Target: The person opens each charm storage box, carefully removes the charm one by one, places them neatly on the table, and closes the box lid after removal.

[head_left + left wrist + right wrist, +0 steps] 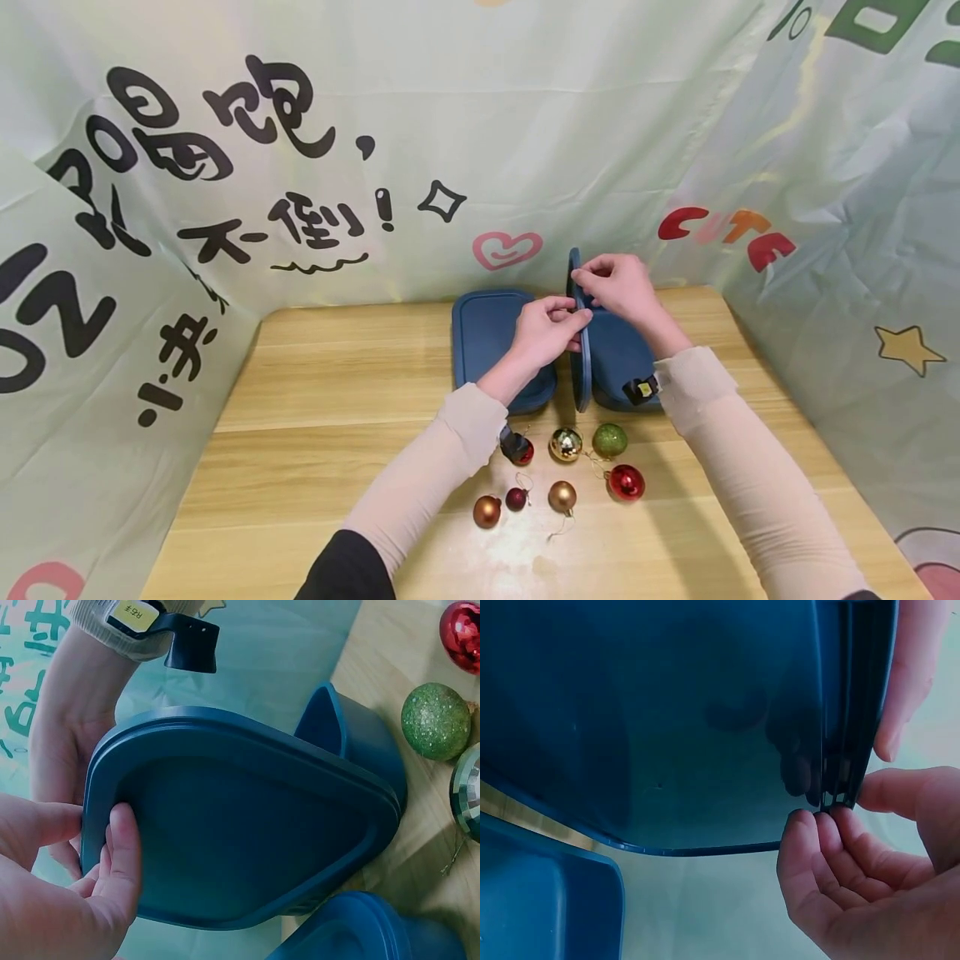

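A dark blue plastic lid (580, 367) is held on edge, nearly upright, between two blue boxes. My left hand (546, 332) pinches its near rim, thumb on one face and fingers on the other, as the left wrist view shows of the lid (240, 832). Farther along the same rim, my right hand (877, 877) pinches the corner between thumb and fingertips. The lid's ribbed underside (697, 727) faces the right wrist camera. To the right stands an uncovered blue box (618, 358), partly hidden by the right arm. On the left sits a box with its lid on (487, 333).
Several Christmas baubles lie in front of the boxes, among them a shiny gold one (566, 445), a glittery green one (610, 440) and a red one (626, 482). A printed cloth (420, 108) hangs behind and beside the wooden table (315, 433).
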